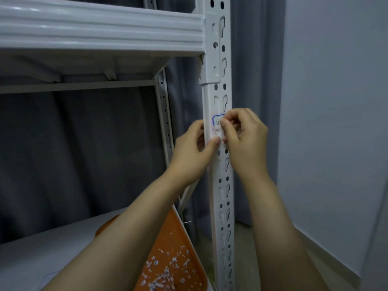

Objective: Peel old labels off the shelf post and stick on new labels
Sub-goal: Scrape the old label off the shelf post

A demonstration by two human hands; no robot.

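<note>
Farthest left, a white shelf beam (pixel 100 28) runs across the top, with a grey curtain (pixel 84 154) hanging behind the rack. Lower down, an orange tray (pixel 178 238) strewn with paper scraps (pixel 168 271) lies on the white lower shelf (pixel 52 248), just beside the upright. The left hand (pixel 193 154) grips the shelf post (pixel 223 185) at mid-height, fingers curled round its left edge and thumb pressed on its slotted front. Just above that thumb, a blue-bordered label (pixel 216 119) sits stuck to the post's face. The right hand (pixel 246 141), fingers curled, pinches at the label's right edge. Beyond it stands a pale wall (pixel 336 122).
</note>
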